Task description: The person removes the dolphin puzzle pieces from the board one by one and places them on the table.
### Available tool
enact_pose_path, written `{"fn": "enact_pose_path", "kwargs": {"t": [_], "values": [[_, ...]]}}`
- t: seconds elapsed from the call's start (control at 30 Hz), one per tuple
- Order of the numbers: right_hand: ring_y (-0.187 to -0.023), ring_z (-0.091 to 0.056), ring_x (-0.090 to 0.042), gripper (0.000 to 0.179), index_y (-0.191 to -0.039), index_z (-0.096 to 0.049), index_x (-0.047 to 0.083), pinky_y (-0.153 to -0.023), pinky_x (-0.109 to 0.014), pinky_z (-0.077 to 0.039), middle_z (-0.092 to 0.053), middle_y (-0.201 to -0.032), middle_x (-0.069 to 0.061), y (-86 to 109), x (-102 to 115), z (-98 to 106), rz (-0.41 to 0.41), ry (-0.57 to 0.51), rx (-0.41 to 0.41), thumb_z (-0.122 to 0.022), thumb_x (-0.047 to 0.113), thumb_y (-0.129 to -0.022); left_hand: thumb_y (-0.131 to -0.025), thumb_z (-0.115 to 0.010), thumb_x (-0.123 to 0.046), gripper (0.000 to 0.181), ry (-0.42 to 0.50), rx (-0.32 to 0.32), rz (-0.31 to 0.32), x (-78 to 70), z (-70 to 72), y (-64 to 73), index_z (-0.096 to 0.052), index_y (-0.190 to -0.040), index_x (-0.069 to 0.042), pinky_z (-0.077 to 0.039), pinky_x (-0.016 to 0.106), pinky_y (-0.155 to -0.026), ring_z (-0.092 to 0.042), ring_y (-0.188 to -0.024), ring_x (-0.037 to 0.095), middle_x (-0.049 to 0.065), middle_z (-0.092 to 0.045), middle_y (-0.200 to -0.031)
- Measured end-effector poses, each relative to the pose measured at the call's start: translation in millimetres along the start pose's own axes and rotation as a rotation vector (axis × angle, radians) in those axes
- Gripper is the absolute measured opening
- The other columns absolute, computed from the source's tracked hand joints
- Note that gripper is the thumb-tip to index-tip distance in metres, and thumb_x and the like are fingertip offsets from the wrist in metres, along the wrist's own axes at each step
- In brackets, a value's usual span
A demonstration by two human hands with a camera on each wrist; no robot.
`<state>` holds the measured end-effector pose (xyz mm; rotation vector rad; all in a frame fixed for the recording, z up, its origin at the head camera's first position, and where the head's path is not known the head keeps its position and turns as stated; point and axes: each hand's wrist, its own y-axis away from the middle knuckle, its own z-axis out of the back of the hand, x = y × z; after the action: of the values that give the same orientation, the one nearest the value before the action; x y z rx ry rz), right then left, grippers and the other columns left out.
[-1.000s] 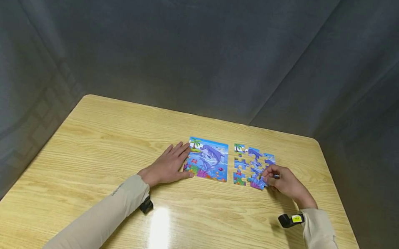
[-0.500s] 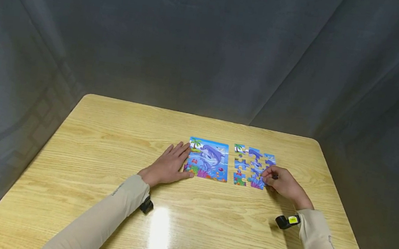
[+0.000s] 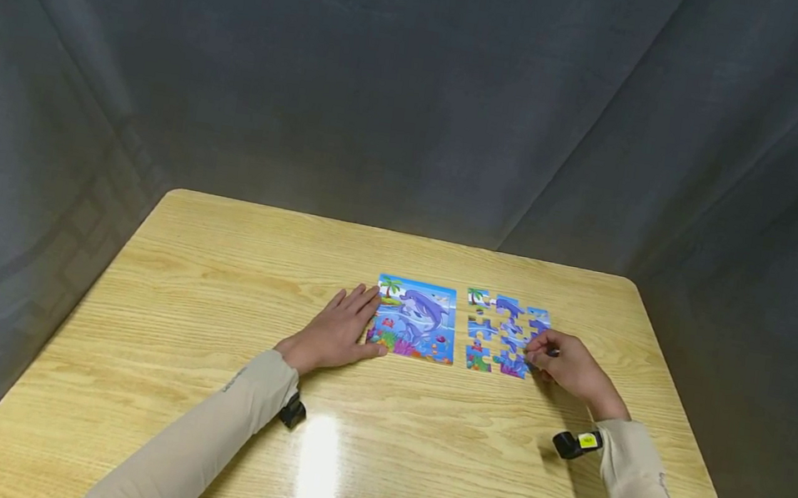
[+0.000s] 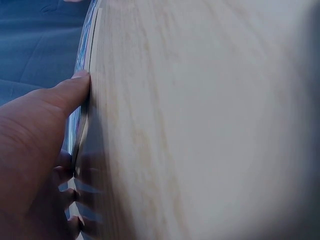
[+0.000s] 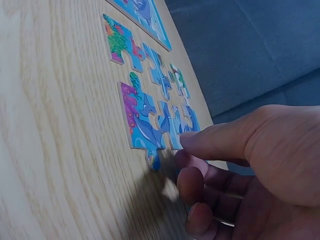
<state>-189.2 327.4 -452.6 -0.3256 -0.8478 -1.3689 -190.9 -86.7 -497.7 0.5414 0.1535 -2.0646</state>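
My left hand (image 3: pixel 338 332) lies flat on the table with fingers spread, its fingertips and thumb touching the left edge of a dolphin picture puzzle board (image 3: pixel 416 319). In the left wrist view the thumb (image 4: pixel 75 92) presses along the board's thin edge. Right of the board, several loose jigsaw pieces (image 3: pixel 483 327) lie in spaced rows. My right hand (image 3: pixel 573 366) is at their right side with curled fingers. Its thumb and forefinger pinch at the edge of a blue puzzle piece (image 5: pixel 175 125), mostly hidden behind the thumb. A coral-and-dolphin piece (image 5: pixel 142 125) lies flat nearby.
The wooden table (image 3: pixel 214 275) has rounded far corners, and dark grey curtains (image 3: pixel 390 88) enclose it behind and at both sides. A bright glare (image 3: pixel 319 466) shows near the front. Black cameras (image 3: pixel 573 444) are strapped to the wrists.
The lower middle puzzle piece has shifted slightly away from me and now lies flat nearer its neighbours. My right wrist has moved a little left; my left hand has stayed put.
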Motion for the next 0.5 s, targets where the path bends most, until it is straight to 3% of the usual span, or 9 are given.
{"fn": "enact_pose_path", "kwargs": {"t": [0.3, 0.5], "values": [[-0.075, -0.056, -0.019, 0.013, -0.113, -0.064, -0.01, -0.061, -0.029, -0.053, -0.068, -0.103, -0.024, 0.4, 7, -2, 0.043, -0.018, 0.006, -0.058, 0.0, -0.106, -0.106, -0.053, -0.062, 0.095, -0.01, 0.002, 0.004, 1.1, -0.9, -0.5, -0.015, -0.172, -0.005, -0.008, 0.059, -0.138, -0.005, -0.17, 0.035, 0.013, -0.009, -0.182], [-0.068, -0.054, -0.017, 0.012, -0.111, -0.064, -0.007, -0.057, -0.029, -0.05, -0.065, -0.096, -0.018, -8.1, 16, -11, 0.074, -0.021, 0.018, -0.059, 0.004, -0.107, -0.106, -0.055, -0.061, 0.095, 0.0, 0.0, 0.003, 0.9, -0.6, -0.1, -0.015, -0.172, -0.005, -0.008, 0.059, -0.138, -0.005, -0.17, 0.035, 0.013, -0.009, -0.182]]}}
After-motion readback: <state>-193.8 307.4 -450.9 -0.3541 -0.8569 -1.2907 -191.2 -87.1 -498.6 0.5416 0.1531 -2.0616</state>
